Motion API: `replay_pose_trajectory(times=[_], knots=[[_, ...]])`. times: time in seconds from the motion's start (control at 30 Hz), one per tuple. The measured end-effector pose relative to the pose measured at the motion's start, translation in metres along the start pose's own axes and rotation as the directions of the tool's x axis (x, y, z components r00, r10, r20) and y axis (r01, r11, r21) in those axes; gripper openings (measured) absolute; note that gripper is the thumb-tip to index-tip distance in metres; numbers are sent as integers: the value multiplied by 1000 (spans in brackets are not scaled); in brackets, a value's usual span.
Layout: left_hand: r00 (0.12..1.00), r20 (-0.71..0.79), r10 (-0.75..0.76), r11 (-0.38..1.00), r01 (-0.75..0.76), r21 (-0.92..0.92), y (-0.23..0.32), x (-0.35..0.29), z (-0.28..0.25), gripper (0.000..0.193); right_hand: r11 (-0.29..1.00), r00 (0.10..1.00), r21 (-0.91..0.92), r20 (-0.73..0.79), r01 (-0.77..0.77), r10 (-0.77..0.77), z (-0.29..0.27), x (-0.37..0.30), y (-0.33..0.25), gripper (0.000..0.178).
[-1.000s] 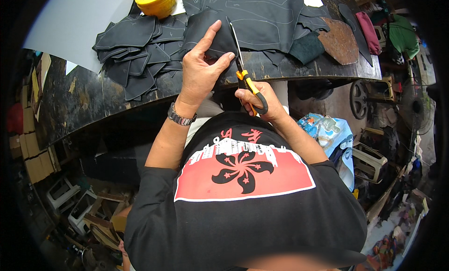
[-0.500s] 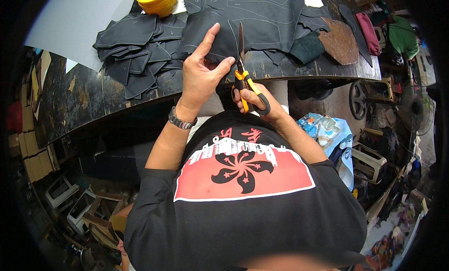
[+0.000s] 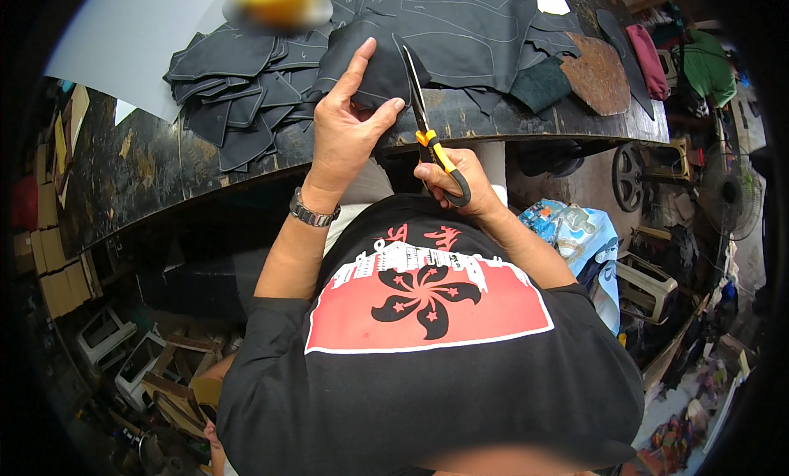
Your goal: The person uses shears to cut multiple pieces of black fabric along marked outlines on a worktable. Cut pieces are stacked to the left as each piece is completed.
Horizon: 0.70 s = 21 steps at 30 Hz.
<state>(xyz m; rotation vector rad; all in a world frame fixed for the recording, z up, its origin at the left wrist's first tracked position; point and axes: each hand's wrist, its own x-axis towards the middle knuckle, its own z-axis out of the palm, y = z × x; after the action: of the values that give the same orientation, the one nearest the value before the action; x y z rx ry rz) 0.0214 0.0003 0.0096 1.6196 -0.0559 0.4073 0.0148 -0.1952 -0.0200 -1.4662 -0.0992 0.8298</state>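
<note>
While the right hand [image 3: 460,180] grips a pair of scissors [image 3: 418,98] just off the table's near edge, the left hand [image 3: 349,131] lies on a black sheet [image 3: 362,73] at that same edge. The scissors have slim, pointed metal blades and smooth, looped handles in yellow and black. Their long axis runs away from the person: the handles hang short of the table [image 3: 140,159], the blades reach over its near edge, and the tips point toward the far edge, leaning slightly left. The right grip is wrapped around the handles, fingers curled. The left grip shows its index finger stretched out over the sheet and its thumb apart from it by the right edge; the other fingers are hidden, so whether they pinch the sheet cannot be told.

The sheet is pliable, matt and smooth, marked with thin pale lines, and bends up under the hand. To its left, flat pieces [image 3: 234,57] of similar black material, with curved and angular outlines, lie heaped. To its right spreads a larger black sheet with pale outlines [image 3: 468,32]. Toward the table's right end lie a dark green scrap [image 3: 540,85] and a mottled brown, rounded piece [image 3: 596,77]. The table is black, scuffed and glossy.
</note>
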Motion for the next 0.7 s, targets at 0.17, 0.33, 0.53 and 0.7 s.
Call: replay_pose_trajectory(times=[0.17,0.33,0.53,0.7], knots=[[999,16,-47,999,47,-12,0,-1,-4,70,999,998,-1,26,-48,48,-2,4,-6,36],[990,117,-78,997,77,13,3,-7,-1,71,996,999,82,-14,-34,35,-3,5,-12,36],[989,122,-84,996,80,36,0,-8,-2,71,1000,999,8,19,-31,30,-6,1,-9,37],[998,55,-27,999,25,22,-4,-9,2,73,997,997,8,17,-73,73,-3,2,-9,36]])
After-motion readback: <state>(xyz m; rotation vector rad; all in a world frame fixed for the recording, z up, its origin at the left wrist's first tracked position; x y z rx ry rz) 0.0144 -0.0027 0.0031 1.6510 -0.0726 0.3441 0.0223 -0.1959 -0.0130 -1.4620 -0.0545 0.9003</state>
